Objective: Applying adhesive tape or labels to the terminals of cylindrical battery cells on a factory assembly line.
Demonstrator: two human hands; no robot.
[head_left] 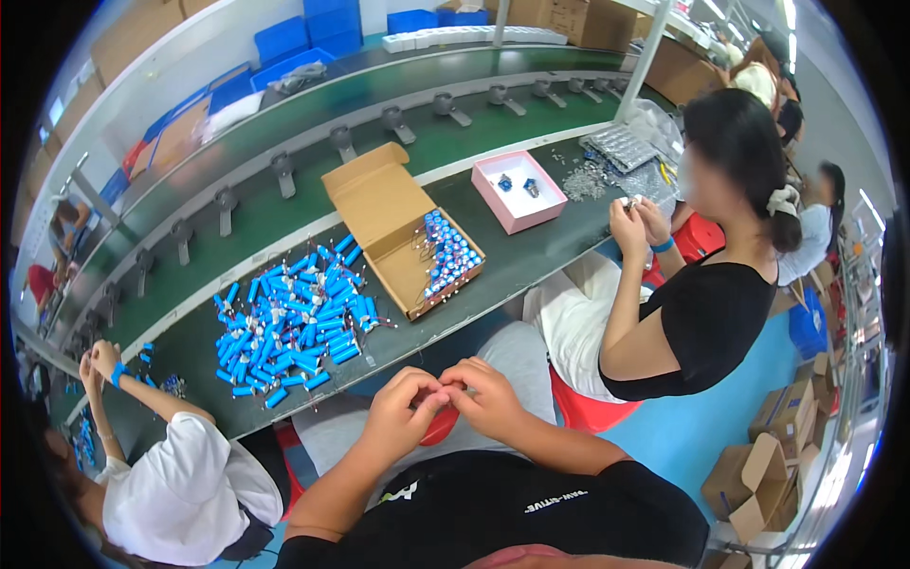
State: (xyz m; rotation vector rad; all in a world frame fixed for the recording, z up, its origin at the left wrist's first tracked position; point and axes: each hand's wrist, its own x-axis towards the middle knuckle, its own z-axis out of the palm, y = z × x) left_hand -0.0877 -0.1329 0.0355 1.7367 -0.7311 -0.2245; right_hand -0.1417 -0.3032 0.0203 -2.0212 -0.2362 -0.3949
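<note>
Above my lap, just off the table's near edge, my left hand (406, 410) and my right hand (485, 396) meet at the fingertips. Both are closed in a pinch, thumbs and forefingers pressed together. Whatever they hold, if anything, is too small or hidden to make out. Ahead and to the left lies a loose pile of blue cylindrical batteries (294, 318), some with thin wires. Beyond my hands, an open cardboard box (393, 267) holds several more of these batteries, standing in close rows (449, 254) on its right side.
Right of the cardboard box stands a pink-edged box (517, 220) with two small blue parts. Small metal pieces (588, 182) lie beside bubble wrap (621, 149). Co-workers sit at my left (190, 488) and right (706, 313). A green conveyor (313, 204) runs behind.
</note>
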